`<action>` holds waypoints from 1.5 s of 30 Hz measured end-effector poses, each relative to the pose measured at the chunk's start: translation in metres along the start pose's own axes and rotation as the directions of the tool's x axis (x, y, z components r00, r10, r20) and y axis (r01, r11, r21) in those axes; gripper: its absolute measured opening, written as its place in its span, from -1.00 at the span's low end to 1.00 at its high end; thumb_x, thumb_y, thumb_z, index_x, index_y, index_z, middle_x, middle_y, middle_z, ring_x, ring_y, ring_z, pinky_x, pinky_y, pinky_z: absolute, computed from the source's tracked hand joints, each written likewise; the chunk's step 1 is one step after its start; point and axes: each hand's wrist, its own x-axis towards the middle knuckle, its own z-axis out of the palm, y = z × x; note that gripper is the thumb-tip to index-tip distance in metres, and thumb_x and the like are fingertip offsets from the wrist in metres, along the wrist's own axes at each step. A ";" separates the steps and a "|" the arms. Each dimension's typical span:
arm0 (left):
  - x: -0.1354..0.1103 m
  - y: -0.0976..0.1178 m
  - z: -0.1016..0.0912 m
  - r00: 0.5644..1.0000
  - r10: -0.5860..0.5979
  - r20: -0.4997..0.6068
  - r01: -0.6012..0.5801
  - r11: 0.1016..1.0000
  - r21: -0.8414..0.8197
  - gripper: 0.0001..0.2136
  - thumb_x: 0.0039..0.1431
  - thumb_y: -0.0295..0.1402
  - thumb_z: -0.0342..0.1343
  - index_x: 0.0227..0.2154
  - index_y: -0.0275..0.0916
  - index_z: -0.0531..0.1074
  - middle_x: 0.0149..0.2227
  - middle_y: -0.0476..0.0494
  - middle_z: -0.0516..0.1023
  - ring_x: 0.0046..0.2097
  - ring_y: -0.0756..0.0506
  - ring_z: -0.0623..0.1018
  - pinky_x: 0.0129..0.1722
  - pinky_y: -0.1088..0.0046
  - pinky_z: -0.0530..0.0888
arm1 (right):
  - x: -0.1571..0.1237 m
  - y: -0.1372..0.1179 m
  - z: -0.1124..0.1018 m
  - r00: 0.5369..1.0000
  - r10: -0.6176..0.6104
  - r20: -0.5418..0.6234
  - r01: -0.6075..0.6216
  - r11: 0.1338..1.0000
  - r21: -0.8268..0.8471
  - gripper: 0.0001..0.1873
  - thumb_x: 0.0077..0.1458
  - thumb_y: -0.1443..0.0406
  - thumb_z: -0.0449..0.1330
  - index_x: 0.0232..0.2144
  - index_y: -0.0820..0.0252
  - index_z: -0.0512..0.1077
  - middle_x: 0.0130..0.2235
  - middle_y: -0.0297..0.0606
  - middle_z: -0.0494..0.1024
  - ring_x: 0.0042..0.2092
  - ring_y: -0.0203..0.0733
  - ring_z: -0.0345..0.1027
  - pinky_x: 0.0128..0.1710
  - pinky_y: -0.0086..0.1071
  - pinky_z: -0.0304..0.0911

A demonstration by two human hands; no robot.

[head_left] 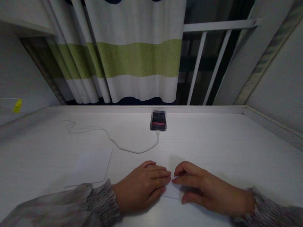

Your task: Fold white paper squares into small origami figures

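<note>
A small piece of white paper (pixel 172 192) lies on the white table, mostly covered by my hands. My left hand (pixel 145 187), with a gold ring on one finger, rests flat over its left part, fingers stretched out to the right. From the other side my right hand (pixel 200 187) touches the paper with its fingertips, its fingers bent and its thumb apart. The fingertips of both hands almost meet. To the left of my left hand, a larger stack or sheet of white paper (pixel 90 166) lies flat, close to my left sleeve.
A phone-like dark device (pixel 158 121), pixelated, stands at the table's back edge with a white cable (pixel 125 150) running left from it. Behind are a striped curtain (pixel 138 57) and white window bars (pixel 198 64). A yellow tag (pixel 17 106) hangs at the left wall.
</note>
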 end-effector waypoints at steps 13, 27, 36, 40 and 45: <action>0.001 -0.009 0.006 0.997 -0.044 -0.063 0.034 0.989 -0.143 -0.76 0.14 -0.41 -0.02 -0.13 -0.25 0.39 -0.01 -0.18 0.40 0.01 -0.05 0.35 0.01 0.30 0.28 | 0.003 -0.001 0.005 0.998 -0.064 -0.025 0.061 0.993 -0.106 -0.81 0.08 0.27 0.08 -0.32 0.20 0.46 -0.26 -0.18 0.34 -0.19 -0.22 0.23 -0.16 -0.34 0.21; 0.001 -0.012 0.005 0.996 -0.066 -0.064 0.051 0.978 -0.203 -0.77 0.08 -0.38 0.06 -0.18 -0.27 0.41 -0.03 -0.17 0.42 -0.02 -0.06 0.37 0.00 0.30 0.26 | 0.005 -0.004 0.004 0.999 -0.031 -0.008 0.031 0.999 0.010 -0.82 0.11 0.36 0.03 -0.38 0.22 0.45 -0.26 -0.21 0.35 -0.20 -0.28 0.24 -0.17 -0.41 0.20; -0.002 -0.012 0.000 1.000 -0.002 0.003 0.002 0.977 -0.214 -0.69 0.09 -0.34 0.04 -0.08 -0.29 0.34 0.04 -0.26 0.34 0.04 -0.12 0.32 0.04 0.25 0.22 | 0.005 -0.009 0.011 0.997 -0.034 -0.072 0.027 0.995 -0.094 -0.83 0.14 0.40 -0.10 -0.34 0.25 0.29 -0.28 -0.16 0.34 -0.21 -0.22 0.18 -0.14 -0.29 0.20; -0.003 -0.013 0.000 1.000 0.002 0.025 0.003 0.976 -0.216 -0.67 0.10 -0.32 0.03 -0.06 -0.31 0.32 0.06 -0.28 0.31 0.07 -0.12 0.28 0.06 0.25 0.21 | 0.007 -0.008 0.014 0.995 0.003 -0.097 -0.010 0.998 -0.065 -0.85 0.14 0.40 -0.11 -0.40 0.22 0.24 -0.31 -0.20 0.31 -0.26 -0.23 0.17 -0.20 -0.30 0.22; -0.001 -0.014 0.003 1.000 -0.004 0.024 0.008 0.980 -0.197 -0.75 0.17 -0.38 -0.07 -0.12 -0.28 0.38 0.03 -0.23 0.34 0.06 -0.08 0.31 0.05 0.28 0.23 | 0.011 -0.007 0.016 0.991 0.058 -0.118 -0.059 0.998 -0.006 -0.84 0.16 0.38 -0.13 -0.43 0.20 0.19 -0.35 -0.23 0.29 -0.29 -0.26 0.18 -0.23 -0.33 0.23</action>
